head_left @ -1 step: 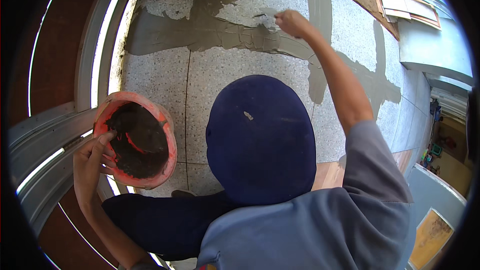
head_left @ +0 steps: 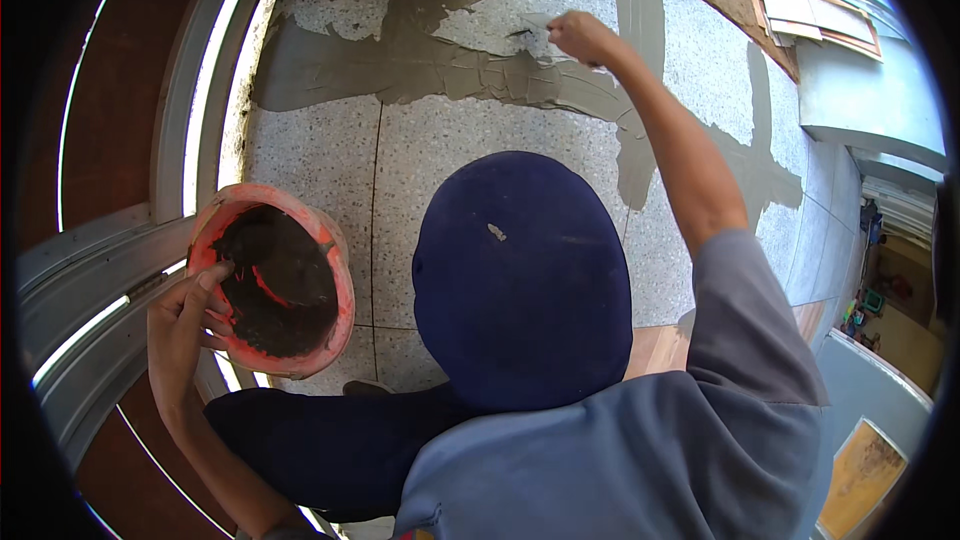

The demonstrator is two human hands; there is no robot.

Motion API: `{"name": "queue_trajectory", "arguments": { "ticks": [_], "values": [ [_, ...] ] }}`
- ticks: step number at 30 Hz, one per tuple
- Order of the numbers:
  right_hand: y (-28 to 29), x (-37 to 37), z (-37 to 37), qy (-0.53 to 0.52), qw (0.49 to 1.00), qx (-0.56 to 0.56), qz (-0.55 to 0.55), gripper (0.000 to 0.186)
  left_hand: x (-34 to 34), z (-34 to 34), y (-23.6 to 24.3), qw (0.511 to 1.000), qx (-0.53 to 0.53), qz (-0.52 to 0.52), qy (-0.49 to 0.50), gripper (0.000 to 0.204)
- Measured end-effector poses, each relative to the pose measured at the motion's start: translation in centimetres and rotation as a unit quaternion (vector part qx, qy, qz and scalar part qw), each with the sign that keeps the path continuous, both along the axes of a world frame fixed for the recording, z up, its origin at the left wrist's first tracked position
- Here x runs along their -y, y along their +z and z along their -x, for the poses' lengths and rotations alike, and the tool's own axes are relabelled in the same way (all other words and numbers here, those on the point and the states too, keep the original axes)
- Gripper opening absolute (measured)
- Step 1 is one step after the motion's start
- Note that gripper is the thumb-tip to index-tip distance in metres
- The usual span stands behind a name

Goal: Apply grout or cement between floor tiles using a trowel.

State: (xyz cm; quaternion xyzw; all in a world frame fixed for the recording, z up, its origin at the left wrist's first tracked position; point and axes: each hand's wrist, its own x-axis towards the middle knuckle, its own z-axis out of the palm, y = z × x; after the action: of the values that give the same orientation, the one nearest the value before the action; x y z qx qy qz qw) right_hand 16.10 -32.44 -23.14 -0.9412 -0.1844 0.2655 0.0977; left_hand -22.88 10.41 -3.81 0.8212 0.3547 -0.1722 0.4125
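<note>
My left hand [head_left: 185, 315] grips the near-left rim of a pink-red bucket [head_left: 345, 290], thumb over the edge. Dark grey wet mortar [head_left: 290, 285] lines the bucket's inside. My right arm reaches far forward, and my right hand [head_left: 583, 38] is closed around what looks like a putty knife [head_left: 536, 20]; its thin blade points left and its handle is hidden in my fist. Under and around the blade lies speckled tile, just beyond a wide band of smeared grey mortar [head_left: 450, 75]. A small dark lump [head_left: 521, 33] shows by the blade.
Speckled floor tiles [head_left: 310, 155] carry more mortar strips [head_left: 640, 20] on the right. My bent knee [head_left: 520, 280] in dark blue fills the middle. Metal-framed brown panels [head_left: 120, 90] stand close on the left. Stacked boards [head_left: 820, 10] lie on a pale ledge at the far right.
My right hand and the putty knife have shifted slightly forward, away from me. My left hand and the bucket stay where they were.
</note>
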Motion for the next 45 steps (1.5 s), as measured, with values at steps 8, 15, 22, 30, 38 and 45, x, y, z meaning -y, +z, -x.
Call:
{"name": "queue_trajectory", "arguments": {
  "ticks": [8,15,22,30,38,45],
  "values": [
    [-6.9,0.6,2.2,0.206,0.971,0.106,0.055,0.026,-0.4,0.5,0.5,0.999,-0.019,-0.025,-0.007,0.038],
    [-5.7,15.7,14.2,0.085,0.988,0.126,0.022,0.045,-0.1,-0.6,-0.4,1.0,-0.014,-0.01,-0.011,0.04],
    [1.5,6.7,7.4,0.107,0.99,0.086,0.04,0.034,0.9,-0.3,0.7,1.0,0.0,-0.018,0.0,0.039],
    [-4.0,-10.7,-5.2,0.169,0.974,0.147,0.04,0.033,0.6,1.6,1.4,0.999,-0.004,-0.021,0.044,0.04],
    [-4.6,-12.4,-1.4,0.118,0.984,0.126,0.034,0.03,0.5,1.2,1.4,0.999,0.002,-0.014,0.048,0.038],
    [-1.9,-8.8,3.4,0.178,0.975,0.132,0.014,0.022,0.6,1.0,1.6,0.998,-0.001,-0.013,0.063,0.035]
  ]
}}
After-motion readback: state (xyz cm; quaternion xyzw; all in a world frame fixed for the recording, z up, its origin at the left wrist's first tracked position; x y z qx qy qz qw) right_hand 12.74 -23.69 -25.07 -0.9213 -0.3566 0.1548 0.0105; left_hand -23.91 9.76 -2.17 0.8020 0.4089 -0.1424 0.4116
